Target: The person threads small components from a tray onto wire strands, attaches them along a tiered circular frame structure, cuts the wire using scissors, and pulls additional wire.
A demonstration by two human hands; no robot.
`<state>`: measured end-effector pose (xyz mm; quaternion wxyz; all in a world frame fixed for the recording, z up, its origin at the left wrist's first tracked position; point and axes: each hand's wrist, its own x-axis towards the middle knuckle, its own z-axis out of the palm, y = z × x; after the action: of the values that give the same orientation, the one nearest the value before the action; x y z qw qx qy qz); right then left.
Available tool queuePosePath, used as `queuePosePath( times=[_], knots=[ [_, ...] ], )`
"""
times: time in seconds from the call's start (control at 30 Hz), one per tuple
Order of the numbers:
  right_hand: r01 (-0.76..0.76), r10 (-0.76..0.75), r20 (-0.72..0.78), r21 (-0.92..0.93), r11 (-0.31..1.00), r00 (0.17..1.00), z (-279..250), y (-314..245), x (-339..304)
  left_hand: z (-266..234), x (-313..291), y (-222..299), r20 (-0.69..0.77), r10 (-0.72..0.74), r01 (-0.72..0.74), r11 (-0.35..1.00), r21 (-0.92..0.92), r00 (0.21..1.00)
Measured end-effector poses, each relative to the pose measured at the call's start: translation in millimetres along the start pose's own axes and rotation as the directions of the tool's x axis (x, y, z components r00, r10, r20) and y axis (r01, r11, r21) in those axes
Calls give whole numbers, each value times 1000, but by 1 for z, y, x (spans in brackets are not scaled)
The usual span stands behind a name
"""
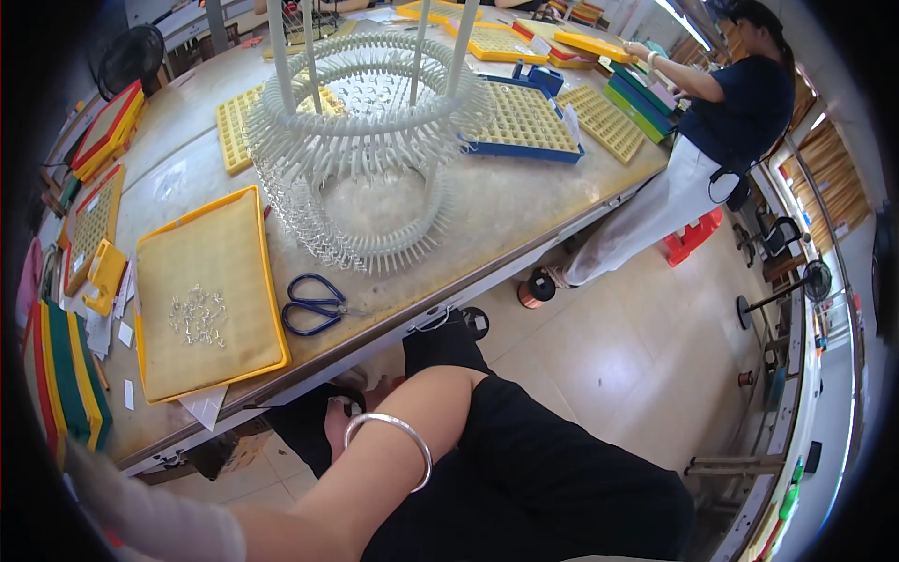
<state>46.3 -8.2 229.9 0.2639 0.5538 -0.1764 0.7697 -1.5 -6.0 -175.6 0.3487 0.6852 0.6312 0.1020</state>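
Blurry right hand (154,515) right up by the lens, so can't tell if its fingers are apart or together, then a forearm (328,496) with a silver bangle (413,434), then on the bench (562,201) a yellow-rimmed tray (201,245) holding tiny silvery pieces (198,318) beside navy-handled scissors (338,308), with a spiky white ring rack (370,126) behind.

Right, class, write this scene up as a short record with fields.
Table: pale worktop
Rack: pale, ringed, many prongs
Tray: yellow-rimmed, small silvery pieces lying in it
Scissors: blue-handled, beside the tray
Wearer's arm: silver bangle on it
Wearer's hand: blurred, side and grip unclear
Co-worker: standing at right, dark top, white trousers
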Motion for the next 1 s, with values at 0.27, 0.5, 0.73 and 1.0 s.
queuePosePath(
  times=[0.27, 0.5, 0.73, 1.0],
  knots=[
    [-407, 645, -321, 565, 718, 693, -2, 22, -46, 10, -12, -40, -120, -8, 5, 1000, -22, 993],
    [-849, 260, -856, -314, 425, 447, -12, -32, -142, -4, -8, -29, -132, -18, 5, 995, -99, 991],
    [-970, -213, -946, -242, -40, 245, 15, -72, -220, -27, -24, 3, -113, 275, -297, 873, -388, 955],
    [-898, -524, -768, -149, -415, 369, 35, -84, -202, -126, -62, 91, -256, 520, -580, 739, -343, 815]
  ],
)
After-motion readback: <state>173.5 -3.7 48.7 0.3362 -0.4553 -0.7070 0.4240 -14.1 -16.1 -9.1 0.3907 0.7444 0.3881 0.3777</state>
